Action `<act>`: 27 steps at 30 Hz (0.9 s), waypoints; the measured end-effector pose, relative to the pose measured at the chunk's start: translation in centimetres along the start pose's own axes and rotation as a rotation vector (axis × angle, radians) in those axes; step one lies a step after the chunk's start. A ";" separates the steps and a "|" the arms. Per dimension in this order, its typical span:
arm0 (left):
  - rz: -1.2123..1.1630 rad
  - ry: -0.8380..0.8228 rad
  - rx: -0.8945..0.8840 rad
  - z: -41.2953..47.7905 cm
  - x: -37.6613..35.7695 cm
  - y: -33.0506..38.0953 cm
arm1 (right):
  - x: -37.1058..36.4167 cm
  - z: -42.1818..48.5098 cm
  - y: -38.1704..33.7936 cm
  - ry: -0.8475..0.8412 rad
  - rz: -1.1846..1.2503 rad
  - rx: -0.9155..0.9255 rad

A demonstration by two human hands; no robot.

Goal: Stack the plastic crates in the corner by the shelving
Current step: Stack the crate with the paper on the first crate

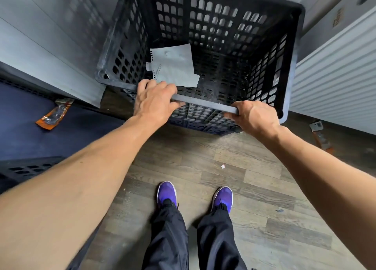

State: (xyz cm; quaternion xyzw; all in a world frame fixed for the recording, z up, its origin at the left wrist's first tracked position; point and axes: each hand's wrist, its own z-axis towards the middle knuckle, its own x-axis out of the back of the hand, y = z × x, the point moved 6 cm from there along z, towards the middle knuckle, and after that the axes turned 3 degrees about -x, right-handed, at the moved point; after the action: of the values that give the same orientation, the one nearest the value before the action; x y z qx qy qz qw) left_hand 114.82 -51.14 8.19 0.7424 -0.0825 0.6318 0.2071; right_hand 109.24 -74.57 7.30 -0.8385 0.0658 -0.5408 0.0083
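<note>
A tall black perforated plastic crate (pixel 223 45) stands in the corner ahead of me, seen from above, with pale paper sheets (pixel 175 66) lying inside. Its near rim (pixel 205 104) runs between my hands. My left hand (pixel 154 102) lies over the rim's left part, fingers curled onto it. My right hand (pixel 252 117) grips the rim's right part. Below the rim, the latticed wall of a lower crate (pixel 199 119) shows; the top crate seems to sit on it.
A grey panel (pixel 46 52) flanks the crate on the left and a white ribbed unit (pixel 335 80) on the right. Another dark crate (pixel 26 168) with an orange packet (pixel 54 115) sits at left. My purple shoes (pixel 166 194) stand on the wood floor.
</note>
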 end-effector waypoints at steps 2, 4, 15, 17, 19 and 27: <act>0.011 -0.002 0.017 -0.1 -0.1 -0.4 | -0.1 -0.2 0.1 0.037 -0.021 -0.008; 0.023 -0.015 0.011 0.2 -0.2 -0.1 | -0.2 -0.3 0.2 0.057 -0.023 -0.009; -0.001 -0.123 -0.013 0.5 -0.2 0.3 | 0.0 -0.5 -0.1 0.038 -0.030 -0.064; -0.013 -0.126 -0.034 0.5 -0.2 0.1 | -0.1 -0.3 -0.1 0.011 -0.013 -0.065; -0.028 -0.160 -0.038 0.9 -0.3 -0.1 | 0.0 -0.2 -0.1 -0.011 -0.004 -0.074; -0.030 -0.199 -0.066 0.4 -0.5 -0.2 | 0.0 -1.4 -0.1 0.101 0.024 -0.153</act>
State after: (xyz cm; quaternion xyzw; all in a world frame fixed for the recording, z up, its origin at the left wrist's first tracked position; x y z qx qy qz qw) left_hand 115.20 -51.18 7.62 0.7953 -0.1123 0.5487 0.2317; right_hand 107.93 -74.34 7.89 -0.8075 0.1171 -0.5757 -0.0527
